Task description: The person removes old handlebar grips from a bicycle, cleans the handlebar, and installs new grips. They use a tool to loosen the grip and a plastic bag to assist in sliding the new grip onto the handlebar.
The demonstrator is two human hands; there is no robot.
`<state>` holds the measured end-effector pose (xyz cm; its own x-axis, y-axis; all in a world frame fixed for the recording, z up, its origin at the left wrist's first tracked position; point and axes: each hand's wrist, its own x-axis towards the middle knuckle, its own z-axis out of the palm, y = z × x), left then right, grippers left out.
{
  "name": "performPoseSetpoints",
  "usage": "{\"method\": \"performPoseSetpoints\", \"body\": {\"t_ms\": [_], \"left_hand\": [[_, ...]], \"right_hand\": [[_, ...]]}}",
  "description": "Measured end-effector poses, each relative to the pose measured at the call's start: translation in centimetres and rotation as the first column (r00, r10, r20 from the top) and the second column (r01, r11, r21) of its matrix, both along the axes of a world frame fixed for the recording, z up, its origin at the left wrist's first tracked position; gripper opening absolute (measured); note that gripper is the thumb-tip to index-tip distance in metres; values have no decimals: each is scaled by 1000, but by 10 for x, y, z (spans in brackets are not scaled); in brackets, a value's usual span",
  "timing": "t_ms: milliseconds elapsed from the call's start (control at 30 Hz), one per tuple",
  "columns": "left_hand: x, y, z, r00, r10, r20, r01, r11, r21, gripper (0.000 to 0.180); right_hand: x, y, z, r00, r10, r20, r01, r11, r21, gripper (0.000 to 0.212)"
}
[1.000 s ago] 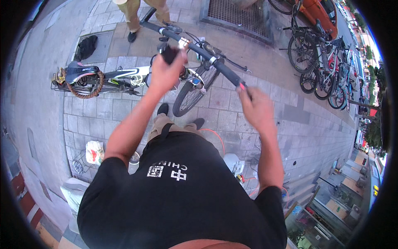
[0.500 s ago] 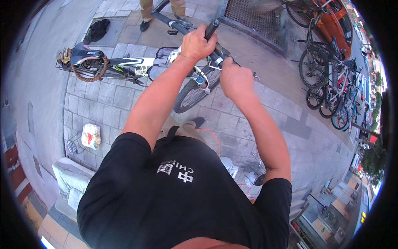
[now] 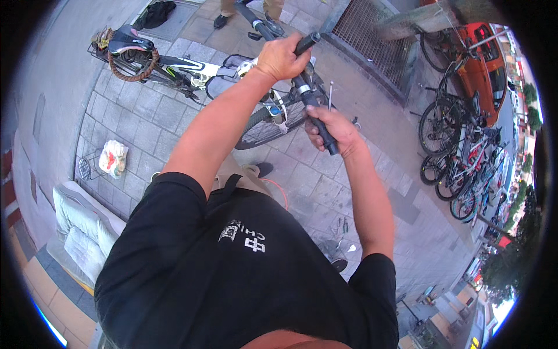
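Note:
A white and black bicycle stands in front of me, with its front wheel turned toward me. My left hand is closed around the middle part of its handlebar. A short black cylinder sticks out past the left fist. My right hand wraps around the black handlebar grip at the near right end, below a silver collar. Beside the right thumb a thin metal rod stands up; how it is held is hidden.
Someone's legs are just beyond the handlebar. Several parked bicycles and an orange car are at right. A metal grate lies ahead. At left are a white plastic bag and a cushioned seat.
My right hand has shifted from near the collar to a full wrap around the grip. The thin rod now points upward. My view has turned slightly; the left hand keeps its hold.

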<state>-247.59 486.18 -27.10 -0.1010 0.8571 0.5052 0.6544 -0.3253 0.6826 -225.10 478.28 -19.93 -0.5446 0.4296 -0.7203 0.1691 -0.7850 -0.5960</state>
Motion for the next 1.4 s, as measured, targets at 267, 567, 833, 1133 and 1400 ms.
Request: {"method": "performPoseSetpoints", "body": {"t_ms": [267, 567, 833, 1133, 1400], "left_hand": [[-3, -9, 5, 998, -4, 55, 4, 1000, 5, 25], [-2, 2, -4, 1000, -7, 16, 8, 996, -87, 35], [-30, 23, -29, 998, -42, 51, 48, 993, -112, 46], [-41, 32, -21, 962, -231, 147, 248, 962, -112, 51], [-25, -10, 29, 917, -252, 310, 256, 966, 28, 36]], "right_hand": [[-17, 9, -12, 978, -132, -160, 110, 984, -140, 55], [-27, 2, 27, 911, 62, 408, -212, 919, 334, 59], [-40, 2, 39, 738, -11, 675, -513, 641, 572, 49], [2, -231, 6, 8, -875, 485, 299, 465, 834, 41], [-3, -492, -165, 38, -679, 733, 795, 464, 389, 46]]}}
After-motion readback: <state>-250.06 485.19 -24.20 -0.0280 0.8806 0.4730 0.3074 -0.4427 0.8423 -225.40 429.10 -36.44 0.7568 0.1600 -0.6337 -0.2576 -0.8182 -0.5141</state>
